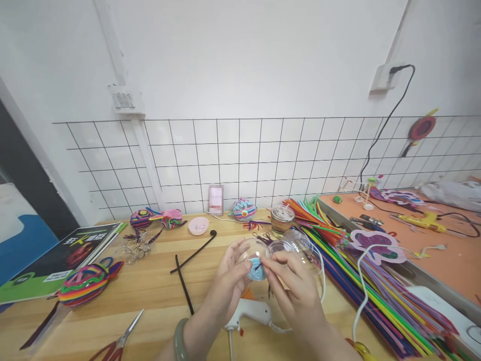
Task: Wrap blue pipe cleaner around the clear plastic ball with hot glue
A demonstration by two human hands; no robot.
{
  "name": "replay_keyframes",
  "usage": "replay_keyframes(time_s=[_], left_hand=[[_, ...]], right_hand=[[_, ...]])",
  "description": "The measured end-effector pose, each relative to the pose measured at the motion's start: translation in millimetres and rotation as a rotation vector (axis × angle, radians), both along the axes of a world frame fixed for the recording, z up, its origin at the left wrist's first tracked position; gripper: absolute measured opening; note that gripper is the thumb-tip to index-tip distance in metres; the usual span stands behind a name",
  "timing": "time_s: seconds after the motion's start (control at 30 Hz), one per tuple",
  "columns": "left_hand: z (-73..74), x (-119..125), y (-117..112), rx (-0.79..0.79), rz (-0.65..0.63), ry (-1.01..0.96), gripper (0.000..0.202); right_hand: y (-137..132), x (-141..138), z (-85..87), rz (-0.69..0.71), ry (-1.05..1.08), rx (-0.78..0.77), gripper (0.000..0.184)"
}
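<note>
L hand (226, 283) gripped a clear round plastic shell (255, 247) w/ lt-blue fuzzy coil (256, 271), R hand (296, 288) fingers pinched coil's edge, both over pale wood-grain tabletop (150, 286) nr white wall (240, 60) w/ black wire grid (239, 150).

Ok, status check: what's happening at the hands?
Left hand holding clear plastic dome. Right hand pinching at edge of light-blue coil. White glue gun lying beneath both.
</note>
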State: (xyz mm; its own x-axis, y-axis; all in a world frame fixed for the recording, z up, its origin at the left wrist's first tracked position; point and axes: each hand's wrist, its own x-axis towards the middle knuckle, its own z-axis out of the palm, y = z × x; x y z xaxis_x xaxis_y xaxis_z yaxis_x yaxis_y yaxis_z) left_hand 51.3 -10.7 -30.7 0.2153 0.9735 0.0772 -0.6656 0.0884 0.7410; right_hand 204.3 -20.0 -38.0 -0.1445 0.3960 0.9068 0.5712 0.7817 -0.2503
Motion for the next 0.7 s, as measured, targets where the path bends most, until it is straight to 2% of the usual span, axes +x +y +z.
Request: replay_keyframes(time_s=[0.37,0.53,0.7], left_hand=[[0.4,2.6,-0.9,0.025,0.104,0.165,0.054],[0.5,3.1,1.3,0.054,0.19,0.253,0.054],[3.0,4.3,1.8,0.038,0.226,0.314,0.056]], right_hand=[[-0.7,-5.0,4.6,0.141,0.168,-0.181,0.022],[-0.3,-4.8,3.4,0.175,0.254,-0.315,0.015],[-0.9,-5.4,3.6,0.189,0.305,-0.363,0.013]])
